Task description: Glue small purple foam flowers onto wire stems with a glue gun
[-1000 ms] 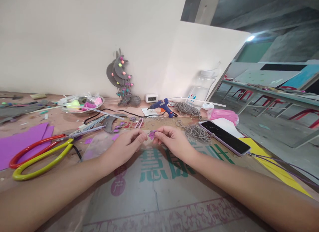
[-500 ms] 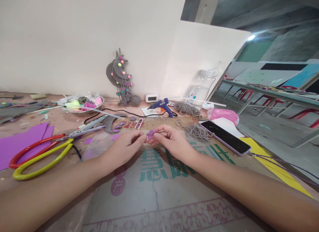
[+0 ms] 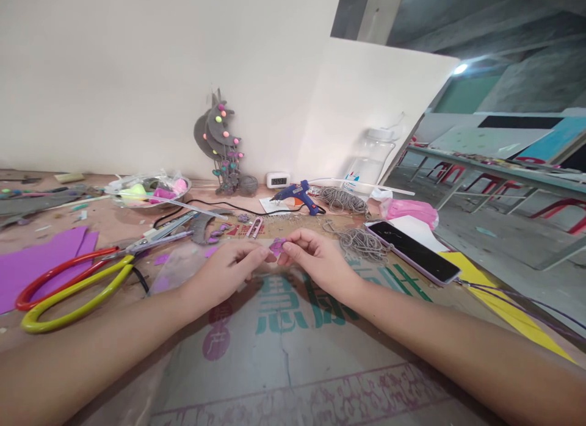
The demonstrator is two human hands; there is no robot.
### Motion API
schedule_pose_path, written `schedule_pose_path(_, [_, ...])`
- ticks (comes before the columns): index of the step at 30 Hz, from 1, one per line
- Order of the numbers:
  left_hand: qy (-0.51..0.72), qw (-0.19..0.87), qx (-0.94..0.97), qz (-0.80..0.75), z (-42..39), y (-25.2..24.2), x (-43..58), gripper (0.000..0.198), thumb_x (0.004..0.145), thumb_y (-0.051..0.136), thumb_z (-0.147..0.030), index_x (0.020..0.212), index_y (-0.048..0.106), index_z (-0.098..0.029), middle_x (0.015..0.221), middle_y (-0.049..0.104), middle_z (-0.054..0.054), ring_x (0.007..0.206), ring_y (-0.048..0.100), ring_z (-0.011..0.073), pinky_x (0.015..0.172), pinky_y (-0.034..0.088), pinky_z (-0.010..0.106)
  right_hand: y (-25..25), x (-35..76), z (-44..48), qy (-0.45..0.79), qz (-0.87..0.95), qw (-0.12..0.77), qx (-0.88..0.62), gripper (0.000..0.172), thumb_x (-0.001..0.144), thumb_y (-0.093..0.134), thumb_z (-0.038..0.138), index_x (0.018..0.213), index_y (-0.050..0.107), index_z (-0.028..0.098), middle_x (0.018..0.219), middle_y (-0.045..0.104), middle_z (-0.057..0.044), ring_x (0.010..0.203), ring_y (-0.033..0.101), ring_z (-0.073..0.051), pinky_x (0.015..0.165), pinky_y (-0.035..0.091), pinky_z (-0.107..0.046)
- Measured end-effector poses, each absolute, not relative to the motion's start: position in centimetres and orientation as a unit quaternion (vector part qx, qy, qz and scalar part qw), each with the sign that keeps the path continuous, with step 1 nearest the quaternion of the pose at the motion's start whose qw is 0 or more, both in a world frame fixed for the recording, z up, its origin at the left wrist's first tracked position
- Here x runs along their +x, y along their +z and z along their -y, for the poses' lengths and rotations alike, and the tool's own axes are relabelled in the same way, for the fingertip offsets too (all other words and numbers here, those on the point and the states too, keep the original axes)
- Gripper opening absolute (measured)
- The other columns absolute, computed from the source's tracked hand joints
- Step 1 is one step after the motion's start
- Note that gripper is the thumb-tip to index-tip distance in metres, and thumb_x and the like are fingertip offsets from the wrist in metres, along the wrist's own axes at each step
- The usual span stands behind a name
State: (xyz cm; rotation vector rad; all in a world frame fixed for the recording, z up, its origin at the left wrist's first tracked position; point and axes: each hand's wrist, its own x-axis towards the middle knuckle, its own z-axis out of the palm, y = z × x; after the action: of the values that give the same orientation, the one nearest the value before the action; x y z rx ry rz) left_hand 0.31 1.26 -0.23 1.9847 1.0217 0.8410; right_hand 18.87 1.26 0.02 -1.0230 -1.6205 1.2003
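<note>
A small purple felt flower is between my two hands, above the printed board. My left hand has its thumb and forefinger pinched at the flower's left edge. From the other side, my right hand grips it between thumb and bent fingers. Part of the flower is hidden by the fingertips. Just beyond the hands lie a pink-handled snips-like tool and a grey felt crescent with purple pieces along it. A blue glue gun rests farther back.
Large scissors with red and yellow handles lie left over purple felt sheets. Grey cord, a phone and a yellow sheet are at right. A clear bottle, timer and bowl stand behind.
The purple felt flower has tilted a little between my fingers, and my left fingertips have shifted slightly. My arms and the things on the table stay in place.
</note>
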Motion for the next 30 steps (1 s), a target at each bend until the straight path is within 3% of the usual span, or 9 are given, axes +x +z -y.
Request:
schedule_pose_path(6, [0.384,0.389,0.711,-0.443,-1.8,-0.9,0.2,0.044,0.088,0.033,-0.046,0.094,0.064,-0.016,0.065,0.057,0.001,0.062,0.052,0.0141,0.054,0.040,0.023,0.1,18.9,-1.1,0.436,0.681,0.410,-0.421,0.014,0.081,0.054,0.030,0.076,0.053,0.017,0.065,0.059,0.002,0.062,0.055,-0.010,0.065,0.044,-0.024])
schedule_pose_path(10, [0.380,0.346,0.727,-0.455,-1.8,-0.3,0.3,0.036,0.084,0.043,-0.044,0.092,0.065,-0.017,0.083,0.064,0.002,0.076,0.056,0.0162,0.065,0.042,0.024,0.1,18.9,-1.0,0.408,0.700,0.389,-0.438,0.014,0.081,0.053,0.030,0.074,0.053,0.018,0.065,0.059,0.001,0.063,0.055,-0.011,0.064,0.043,-0.025])
schedule_pose_path(19, [0.322,0.326,0.771,-0.442,-1.3,-0.1,0.5,0.030,0.082,0.046,-0.039,0.070,0.060,-0.016,0.062,0.055,-0.003,0.059,0.049,0.0115,0.055,0.036,0.021,0.0,18.7,-1.0,0.428,0.675,0.400,-0.448,0.014,0.080,0.054,0.032,0.076,0.054,0.019,0.067,0.062,0.000,0.063,0.057,-0.012,0.065,0.045,-0.026])
schedule_pose_path(25, [0.303,0.310,0.792,-0.430,-1.5,-0.1,0.5,0.030,0.083,0.043,-0.037,0.078,0.065,-0.018,0.067,0.058,-0.002,0.063,0.050,0.0125,0.057,0.036,0.021,-0.3,18.8,-1.1,0.441,0.677,0.396,-0.436,0.015,0.080,0.055,0.034,0.078,0.054,0.018,0.070,0.063,-0.001,0.066,0.058,-0.012,0.066,0.046,-0.027])
schedule_pose_path(30, [0.295,0.300,0.791,-0.444,-1.3,0.0,0.6,0.031,0.083,0.043,-0.036,0.071,0.063,-0.017,0.061,0.054,-0.002,0.059,0.047,0.0122,0.054,0.033,0.021,0.1,18.9,-1.0,0.427,0.699,0.392,-0.419,0.021,0.085,0.047,0.035,0.077,0.056,0.018,0.067,0.060,0.000,0.063,0.056,-0.012,0.064,0.045,-0.026])
